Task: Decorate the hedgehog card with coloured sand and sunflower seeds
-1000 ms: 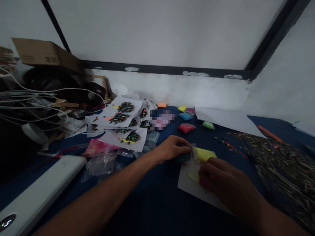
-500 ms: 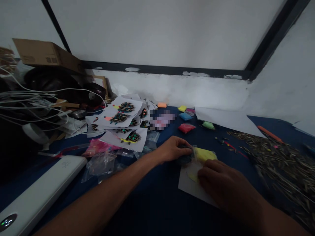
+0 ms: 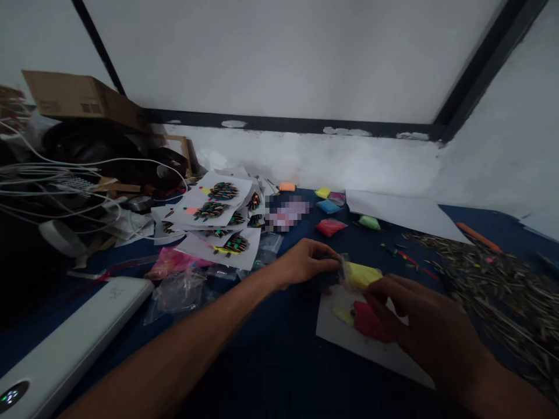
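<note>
My left hand (image 3: 305,263) has its thumb and fingers closed on the edge of a clear plastic bag with yellow clay (image 3: 361,274) inside. A dark thing below those fingers is too dim to name. My right hand (image 3: 413,317) is at the bag's near right corner, thumb and fingers curled together; whatever they may hold is hidden. Under it lies a white sheet (image 3: 329,326) bearing a shape of red clay (image 3: 370,322) with a pale yellow pointed part (image 3: 343,315) on its left. The right hand covers part of the red clay's surroundings.
Small clay packs, including red (image 3: 331,227), blue (image 3: 329,206) and green (image 3: 369,222), lie beyond my hands. Striped seeds (image 3: 502,291) spread at right near an orange tool (image 3: 479,237). Seed-decorated sheets (image 3: 236,201), plastic bags (image 3: 181,291) and a white power bank (image 3: 82,343) are left.
My right hand has shifted up and right, uncovering the red clay on the sheet. My left hand stays almost in place at the edge of the yellow clay bag.
</note>
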Demonstrator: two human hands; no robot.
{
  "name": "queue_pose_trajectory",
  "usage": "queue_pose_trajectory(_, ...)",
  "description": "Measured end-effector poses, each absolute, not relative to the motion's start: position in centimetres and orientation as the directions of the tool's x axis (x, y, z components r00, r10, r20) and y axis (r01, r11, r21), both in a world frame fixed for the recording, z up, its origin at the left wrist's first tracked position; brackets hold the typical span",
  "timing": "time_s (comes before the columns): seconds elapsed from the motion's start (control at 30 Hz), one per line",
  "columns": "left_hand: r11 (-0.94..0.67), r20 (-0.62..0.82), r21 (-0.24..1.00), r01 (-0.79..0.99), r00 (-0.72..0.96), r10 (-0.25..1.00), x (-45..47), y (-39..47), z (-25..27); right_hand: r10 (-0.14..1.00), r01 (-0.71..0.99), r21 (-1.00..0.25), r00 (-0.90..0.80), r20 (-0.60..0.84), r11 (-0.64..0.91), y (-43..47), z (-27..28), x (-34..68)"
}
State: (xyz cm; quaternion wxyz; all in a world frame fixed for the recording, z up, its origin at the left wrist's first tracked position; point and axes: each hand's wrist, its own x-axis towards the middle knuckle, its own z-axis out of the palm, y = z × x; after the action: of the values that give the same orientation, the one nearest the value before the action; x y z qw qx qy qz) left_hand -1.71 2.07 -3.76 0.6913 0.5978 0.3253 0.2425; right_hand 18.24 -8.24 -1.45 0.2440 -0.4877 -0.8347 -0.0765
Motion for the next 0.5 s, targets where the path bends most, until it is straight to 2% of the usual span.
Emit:
queue_pose_trajectory(0.13,0.191,-0.095,0.98,-0.053,0.721,0.686,-2.0,1.8,-2.8,0.862,0.833,-0.37,-0.224,0.454,0.412,-7.5,-1.6,18.7)
queue_pose_trajectory(0.27,0.155,-0.031,0.984,-0.092,0.763,0.646,-1.8,1.5,-2.2,0.931,0.718,-0.63,-0.071,0.358,0.297,-7.3,-1.1,18.4)
queue_pose_trajectory(0.37,0.143,-0.037,0.987,-0.067,0.784,0.619,-1.4,1.0,-1.9,0.953,0.64,-0.721,-0.058,0.299,0.265,-7.4,-0.4,18.0)
queue_pose_trajectory(0.5,0.151,-0.051,0.987,-0.055,0.783,0.62,-1.1,0.4,-1.4,0.961,0.587,-0.768,-0.062,0.27,0.254,-7.4,0.5,17.8)
